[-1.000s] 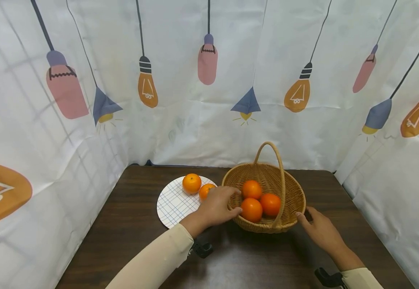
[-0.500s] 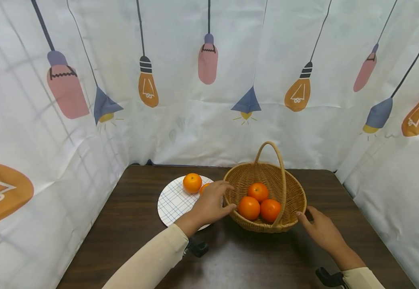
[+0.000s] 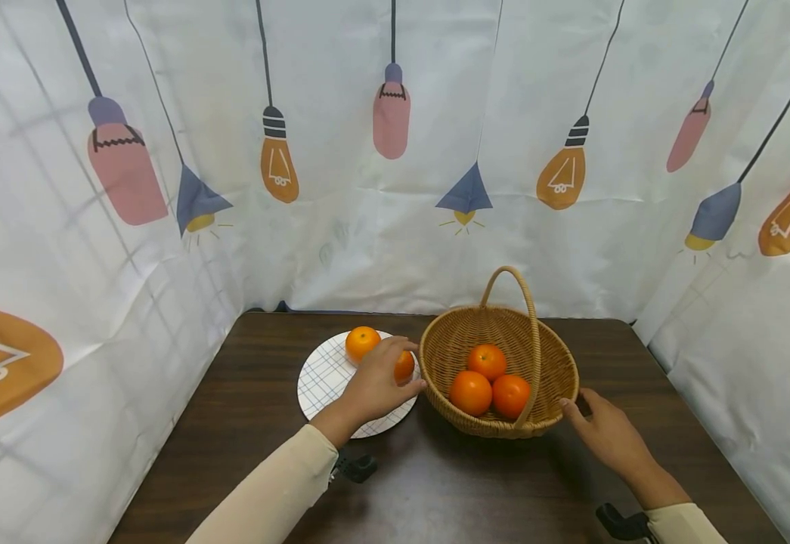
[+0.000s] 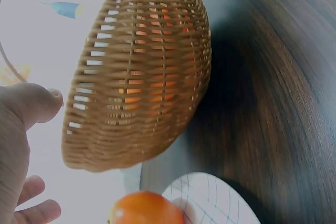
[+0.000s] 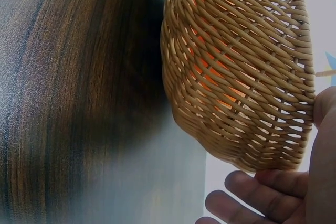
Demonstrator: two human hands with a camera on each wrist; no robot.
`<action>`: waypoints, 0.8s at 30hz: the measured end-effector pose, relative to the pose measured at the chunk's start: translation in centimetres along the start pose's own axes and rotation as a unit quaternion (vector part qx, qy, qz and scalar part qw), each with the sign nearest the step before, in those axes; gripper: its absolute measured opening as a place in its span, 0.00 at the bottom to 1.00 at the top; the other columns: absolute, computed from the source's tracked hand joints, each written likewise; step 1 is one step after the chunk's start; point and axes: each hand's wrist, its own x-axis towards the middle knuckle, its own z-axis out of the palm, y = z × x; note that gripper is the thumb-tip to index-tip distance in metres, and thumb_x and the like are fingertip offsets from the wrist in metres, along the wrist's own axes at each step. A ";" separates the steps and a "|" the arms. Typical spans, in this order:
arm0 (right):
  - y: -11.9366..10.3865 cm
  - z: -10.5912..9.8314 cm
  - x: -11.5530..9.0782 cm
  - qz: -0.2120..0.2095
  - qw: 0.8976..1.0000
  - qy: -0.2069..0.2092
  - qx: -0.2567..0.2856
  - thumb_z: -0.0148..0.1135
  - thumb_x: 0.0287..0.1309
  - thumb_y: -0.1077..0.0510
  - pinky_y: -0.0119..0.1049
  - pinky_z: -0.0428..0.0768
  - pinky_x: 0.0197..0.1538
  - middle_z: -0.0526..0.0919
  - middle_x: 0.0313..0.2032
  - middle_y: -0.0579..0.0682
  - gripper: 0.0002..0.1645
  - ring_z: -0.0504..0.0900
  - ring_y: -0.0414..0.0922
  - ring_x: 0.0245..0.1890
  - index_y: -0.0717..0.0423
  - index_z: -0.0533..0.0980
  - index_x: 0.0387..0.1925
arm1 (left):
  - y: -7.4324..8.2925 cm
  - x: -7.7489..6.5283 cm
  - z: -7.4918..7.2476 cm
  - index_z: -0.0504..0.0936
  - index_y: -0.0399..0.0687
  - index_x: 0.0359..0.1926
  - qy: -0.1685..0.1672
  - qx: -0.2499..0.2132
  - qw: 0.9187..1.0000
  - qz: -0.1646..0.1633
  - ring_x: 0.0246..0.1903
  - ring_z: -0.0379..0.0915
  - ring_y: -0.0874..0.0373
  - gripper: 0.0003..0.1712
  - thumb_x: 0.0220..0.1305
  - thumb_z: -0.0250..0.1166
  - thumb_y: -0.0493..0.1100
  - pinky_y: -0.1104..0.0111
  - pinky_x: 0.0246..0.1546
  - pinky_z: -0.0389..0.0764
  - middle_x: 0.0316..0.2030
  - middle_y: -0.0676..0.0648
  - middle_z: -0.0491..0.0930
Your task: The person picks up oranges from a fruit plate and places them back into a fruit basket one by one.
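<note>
A wicker basket (image 3: pixel 459 336) with a tall arched handle holds three oranges (image 3: pixel 471 393), lying together at its bottom. My right hand (image 3: pixel 605 434) grips the basket's right rim; in the right wrist view its thumb (image 5: pixel 325 106) is at the rim and its fingers lie against the woven outside. My left hand (image 3: pixel 370 385) hovers over the right part of a white plate (image 3: pixel 323 385) with blue grid lines, fingers spread and holding nothing. Beside it on the plate are two oranges, one at the back (image 3: pixel 362 342) and one partly behind the hand (image 3: pixel 404 367).
Everything stands on a dark wood-grain table (image 3: pixel 245 453). White cloth (image 3: pixel 340 249) printed with lamps and bulbs hangs behind and at both sides. A black strap device (image 3: pixel 357 467) sits on each wrist.
My left hand has drawn back left from the basket's edge to over the plate. The oranges in the basket have shifted and settled closer together. My right hand stays at the rim.
</note>
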 end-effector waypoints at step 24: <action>0.0 -0.1 0.1 -0.003 1.000 0.002 -0.010 0.44 0.76 0.32 0.62 0.81 0.46 0.72 0.61 0.78 0.49 0.84 0.62 0.47 0.75 0.60 0.70 | -4.4 -0.8 0.1 0.75 0.45 0.64 0.007 0.037 0.997 -0.063 0.62 0.71 0.43 0.37 0.58 0.77 0.53 0.46 0.62 0.70 0.60 0.43 0.76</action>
